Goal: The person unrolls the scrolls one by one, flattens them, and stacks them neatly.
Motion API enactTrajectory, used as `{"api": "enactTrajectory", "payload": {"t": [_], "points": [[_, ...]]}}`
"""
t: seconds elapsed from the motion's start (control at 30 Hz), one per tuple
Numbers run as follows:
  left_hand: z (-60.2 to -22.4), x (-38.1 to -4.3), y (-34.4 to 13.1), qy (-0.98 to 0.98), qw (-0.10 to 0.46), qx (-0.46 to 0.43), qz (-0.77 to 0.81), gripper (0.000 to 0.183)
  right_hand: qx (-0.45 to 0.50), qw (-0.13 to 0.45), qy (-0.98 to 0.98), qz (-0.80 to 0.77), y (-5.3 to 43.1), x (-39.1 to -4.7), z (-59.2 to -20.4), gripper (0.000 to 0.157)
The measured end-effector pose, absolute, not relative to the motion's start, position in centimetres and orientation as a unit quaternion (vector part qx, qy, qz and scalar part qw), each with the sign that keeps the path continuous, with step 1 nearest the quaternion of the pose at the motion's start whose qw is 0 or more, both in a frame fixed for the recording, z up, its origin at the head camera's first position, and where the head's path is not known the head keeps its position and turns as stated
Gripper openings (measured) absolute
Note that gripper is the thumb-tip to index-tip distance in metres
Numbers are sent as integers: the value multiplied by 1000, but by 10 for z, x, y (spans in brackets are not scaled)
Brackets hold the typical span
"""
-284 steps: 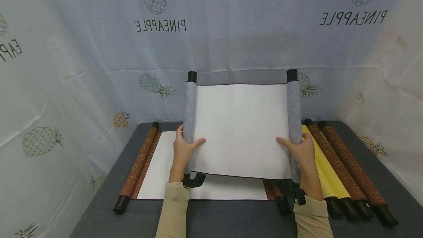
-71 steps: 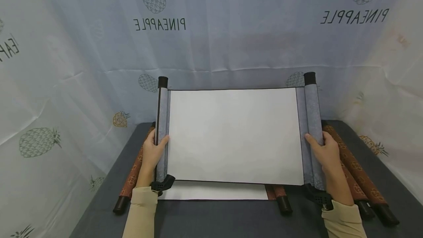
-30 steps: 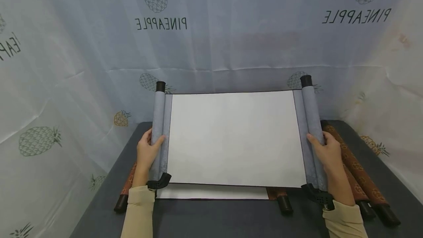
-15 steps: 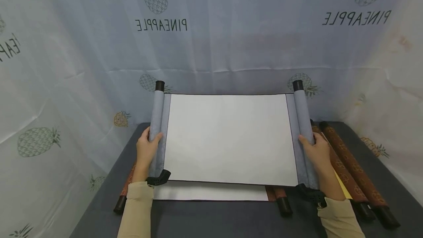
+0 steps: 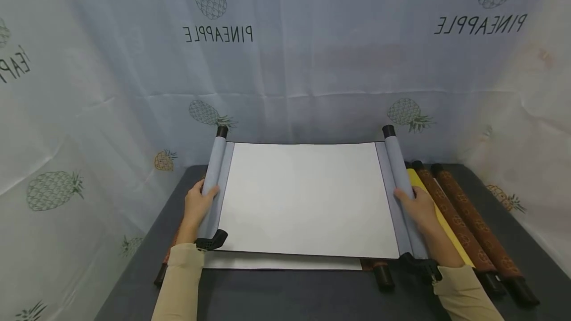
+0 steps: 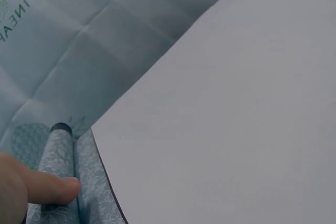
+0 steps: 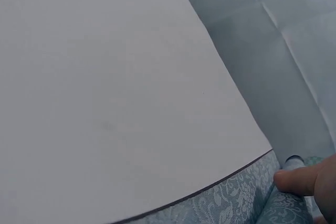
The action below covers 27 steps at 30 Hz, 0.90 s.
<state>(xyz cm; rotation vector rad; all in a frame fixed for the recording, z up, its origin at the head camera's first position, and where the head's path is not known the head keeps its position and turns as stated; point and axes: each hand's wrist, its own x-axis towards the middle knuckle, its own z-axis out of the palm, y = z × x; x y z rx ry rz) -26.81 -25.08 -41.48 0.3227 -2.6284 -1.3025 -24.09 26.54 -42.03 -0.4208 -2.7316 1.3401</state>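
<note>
A hanging scroll with blank white paper and grey-blue patterned borders is spread between my hands, its far edge raised. My left hand grips the left roller, thumb on the front; that thumb lies across the brocade in the left wrist view. My right hand grips the right roller the same way, with its thumb over the roll in the right wrist view. Black knobs cap the rollers' far ends. Fingers behind the rollers are mostly hidden.
Beneath lies another open scroll with brown patterned rolls, largely covered. At the right of the dark table are a yellow scroll and brown rolled scrolls. A pineapple-print curtain hangs behind and at both sides.
Earlier the held scroll was spread from a narrower width. In the last second its right roller has moved left, and its far edge has dropped toward the table, uncovering the yellow scroll.
</note>
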Motion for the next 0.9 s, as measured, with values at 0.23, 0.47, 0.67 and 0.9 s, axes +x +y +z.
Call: {"api": "enactTrajectory", "payload": {"t": [0.23, 0.47, 0.67, 0.9], "points": [[-428, -269, -255, -889, 106, 110, -432, 69, -136, 23, -890, 434, 262, -241, -429, 71], [-438, -268, -257, -889, 72, 124, -435, 63, -119, 6, -892, 436, 259, -241, -434, 71], [-453, -268, -260, -903, 77, 111, -407, 60, -110, -3, -898, 427, 258, -242, -441, 69], [-465, -265, -257, -907, 86, 102, -400, 56, -94, -10, -903, 420, 260, -246, -451, 72]]}}
